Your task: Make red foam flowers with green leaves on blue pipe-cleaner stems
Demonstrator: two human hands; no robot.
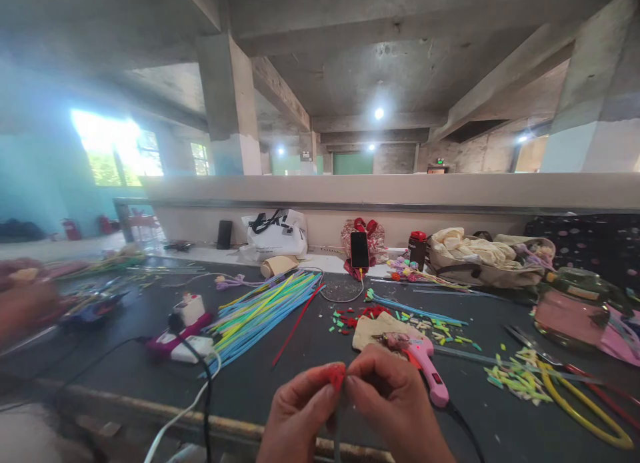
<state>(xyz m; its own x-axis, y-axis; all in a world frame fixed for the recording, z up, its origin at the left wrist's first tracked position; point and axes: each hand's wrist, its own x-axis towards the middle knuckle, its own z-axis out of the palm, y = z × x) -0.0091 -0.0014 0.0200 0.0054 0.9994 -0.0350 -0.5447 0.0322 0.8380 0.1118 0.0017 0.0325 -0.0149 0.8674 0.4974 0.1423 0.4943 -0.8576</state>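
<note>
In front of me, near the table's front edge, my left hand (303,406) pinches a small red fuzzy piece (337,373) between thumb and fingers. A thin greyish stem (337,441) hangs below it, between the two hands. My right hand (393,399) is closed in a pinch close against the red piece; what its fingertips hold is hidden. Just beyond it lies a pink hot glue gun (429,368), its nozzle over a beige cloth pad (367,331). Red and green clippings (345,321) are scattered behind the pad.
Left of centre lies a bundle of coloured pipe cleaners (265,316), with a power strip (183,343) and cables beside it. Scissors (530,346), cut bits (520,376) and a jar (573,309) are at right. A phone (359,251) stands behind. Another person's blurred hand (30,303) is far left.
</note>
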